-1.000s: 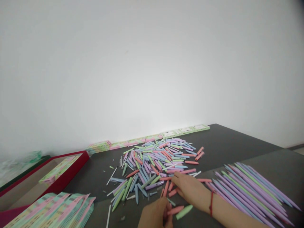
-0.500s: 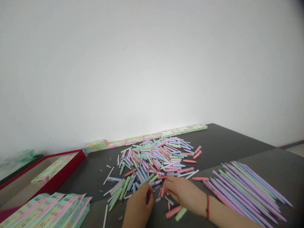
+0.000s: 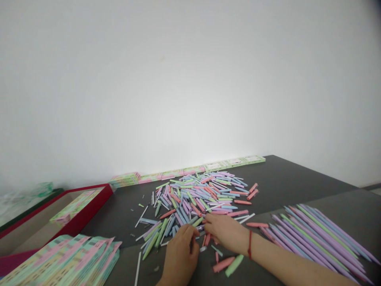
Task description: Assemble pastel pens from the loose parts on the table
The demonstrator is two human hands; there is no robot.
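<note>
At the lower centre, our bare left hand (image 3: 182, 252) curls beside a central heap of slim pastel plastic pen parts (image 3: 193, 194). Our right hand (image 3: 228, 231) meets the heap's near edge, fingers bent; we cannot tell whether either hand grips anything. Below it lies a stubby coral-red barrel (image 3: 224, 264). We have long lilac, blue and green pens (image 3: 324, 242) lined up lower right, and an open red-walled box (image 3: 89, 214) at left.

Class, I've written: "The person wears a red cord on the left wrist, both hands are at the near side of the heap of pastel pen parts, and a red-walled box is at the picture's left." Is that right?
Not quite: the head view shows the red cord on the wrist of the right hand, not the left. The rest stands.
</note>
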